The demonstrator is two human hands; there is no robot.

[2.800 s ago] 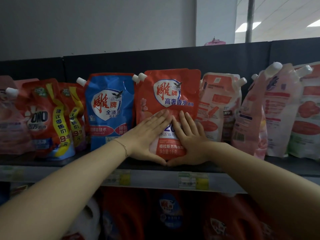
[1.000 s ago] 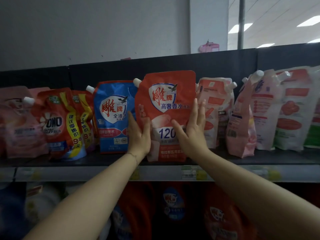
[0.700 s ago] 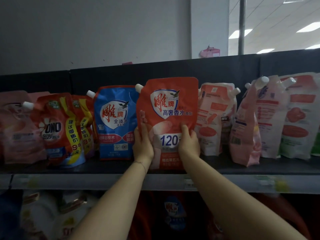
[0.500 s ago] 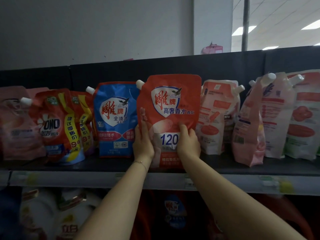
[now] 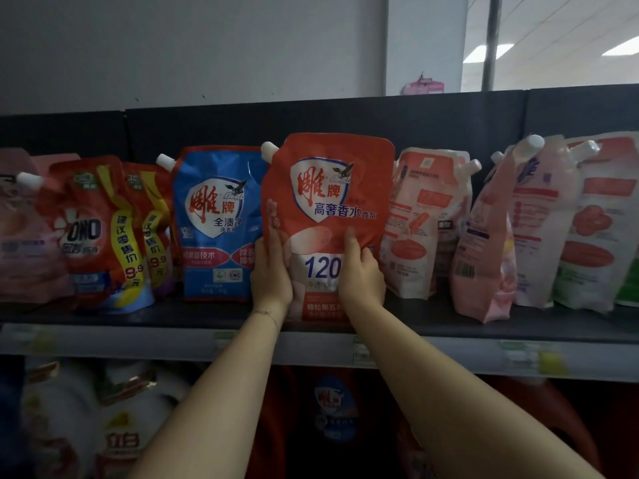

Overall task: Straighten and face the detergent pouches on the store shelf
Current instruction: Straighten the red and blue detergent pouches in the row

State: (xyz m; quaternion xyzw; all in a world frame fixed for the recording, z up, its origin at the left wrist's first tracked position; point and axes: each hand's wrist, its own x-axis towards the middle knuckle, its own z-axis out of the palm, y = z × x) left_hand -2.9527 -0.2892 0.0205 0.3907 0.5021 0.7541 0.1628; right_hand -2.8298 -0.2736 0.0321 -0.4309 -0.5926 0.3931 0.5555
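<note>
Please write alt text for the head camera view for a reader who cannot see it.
Left hand and right hand grip a red detergent pouch upright on a dark store shelf, between a blue pouch and pale pink pouches.

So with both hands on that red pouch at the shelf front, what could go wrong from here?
1. The red pouch stands close to the shelf edge; letting go carelessly could let it tip forward and fall.
2. It overlaps the blue pouch; nudging it sideways may knock that one askew.
3. The pink pouch to the right already leans and shows its barcode side; a bump could topple it.
</note>
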